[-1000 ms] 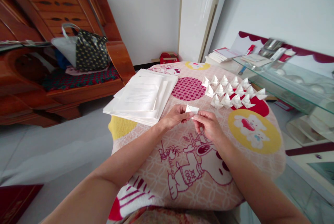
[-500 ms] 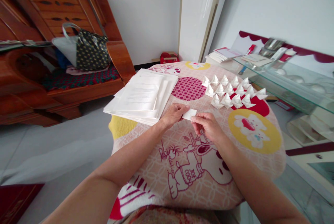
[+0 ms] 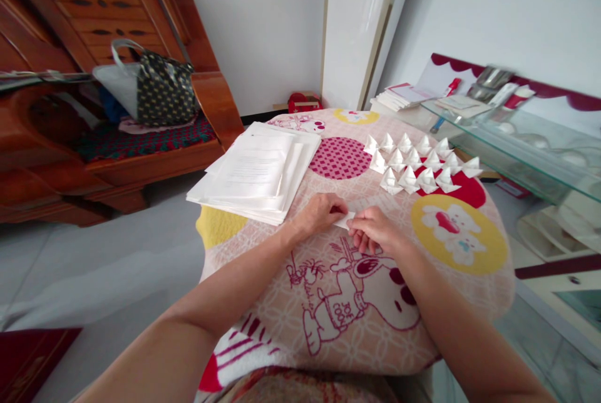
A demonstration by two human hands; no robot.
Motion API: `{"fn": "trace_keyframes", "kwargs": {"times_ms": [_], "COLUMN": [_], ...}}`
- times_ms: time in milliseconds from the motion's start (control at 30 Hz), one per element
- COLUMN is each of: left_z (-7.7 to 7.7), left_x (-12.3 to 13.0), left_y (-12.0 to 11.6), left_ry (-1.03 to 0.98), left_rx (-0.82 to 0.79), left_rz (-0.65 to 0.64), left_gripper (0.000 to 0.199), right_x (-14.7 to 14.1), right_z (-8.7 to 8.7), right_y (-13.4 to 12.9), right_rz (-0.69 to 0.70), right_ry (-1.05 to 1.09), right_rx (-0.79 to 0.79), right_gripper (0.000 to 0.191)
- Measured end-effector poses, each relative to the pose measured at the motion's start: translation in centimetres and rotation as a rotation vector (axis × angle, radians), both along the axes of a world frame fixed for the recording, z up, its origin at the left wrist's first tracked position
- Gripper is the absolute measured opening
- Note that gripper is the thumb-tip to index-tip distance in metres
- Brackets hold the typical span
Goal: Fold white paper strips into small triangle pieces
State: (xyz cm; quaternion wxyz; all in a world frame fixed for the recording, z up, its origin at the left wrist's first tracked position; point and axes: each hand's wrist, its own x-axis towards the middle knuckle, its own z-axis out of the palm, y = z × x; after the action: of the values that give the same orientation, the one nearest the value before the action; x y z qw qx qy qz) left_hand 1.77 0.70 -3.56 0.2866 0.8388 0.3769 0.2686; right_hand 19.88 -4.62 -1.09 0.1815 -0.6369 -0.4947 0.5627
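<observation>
The bare left forearm (image 3: 239, 281) and bare right forearm (image 3: 446, 303) are slanting inward; the bare left hand (image 3: 322, 214) is pointing palm down, fingers curling, while the bare right hand (image 3: 378, 228) is pinching just beside it, lower fingers bending.

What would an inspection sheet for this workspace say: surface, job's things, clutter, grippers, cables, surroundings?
Surface: patterned tablecloth with cartoon prints.
Job's things: small folded paper between the hands; rows of folded paper shapes toward the far right; paper stack at the left.
Clutter: two-tone bag on the wooden bench; loose papers beyond the table.
Grippers: bare hands; left hand and right hand both grip the small folded paper.
Cables: none certain; pale strands at the bench are too blurred to identify.
Surroundings: tall white unit behind, glass shelf at right.
</observation>
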Motion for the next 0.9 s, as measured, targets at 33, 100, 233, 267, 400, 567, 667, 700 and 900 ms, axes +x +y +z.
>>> {"fn": "trace_keyframes", "kwargs": {"times_ms": [33,100,233,267,400,567,667,700,900], "left_z": [0.0,-0.1,0.0,0.0,0.3,1.3,1.4,1.3,0.8], "left_x": [0.0,0.1,0.2,0.3,0.1,-0.6,-0.7,-0.6,0.1], "left_y": [0.0,0.1,0.1,0.1,-0.1,-0.2,-0.2,-0.2,-0.3], "left_ry": [0.015,0.039,0.071,0.079,0.100,0.192,0.239,0.242,0.189], "left_rx": [0.004,0.011,0.033,0.037,0.050,0.073,0.087,0.094,0.057], "left_rz": [-0.004,-0.019,-0.061,-0.070,-0.111,-0.182,-0.196,-0.193,-0.098], "left_gripper": [0.017,0.017,0.019,0.019,0.019,0.010,0.015,0.013,0.012], "right_x": [0.4,1.3,2.8,2.9,2.9,2.8,3.0,3.1,2.9], "right_z": [-0.2,-0.4,-0.3,-0.2,-0.1,-0.7,-1.1,-1.2,-1.3], "right_y": [0.1,0.5,1.0,1.0,0.8,1.0,1.2,1.2,1.3], "right_rz": [0.024,0.054,0.167,0.216,0.315,0.325,0.311,0.301,0.248], "right_ry": [-0.061,-0.141,-0.187,-0.176,-0.204,-0.233,-0.212,-0.205,-0.220], "right_rx": [0.050,0.254,0.644,0.674,0.692,0.701,0.690,0.688,0.687], "right_gripper": [0.024,0.024,0.014,0.013,0.019,0.017,0.011,0.011,0.018]}}
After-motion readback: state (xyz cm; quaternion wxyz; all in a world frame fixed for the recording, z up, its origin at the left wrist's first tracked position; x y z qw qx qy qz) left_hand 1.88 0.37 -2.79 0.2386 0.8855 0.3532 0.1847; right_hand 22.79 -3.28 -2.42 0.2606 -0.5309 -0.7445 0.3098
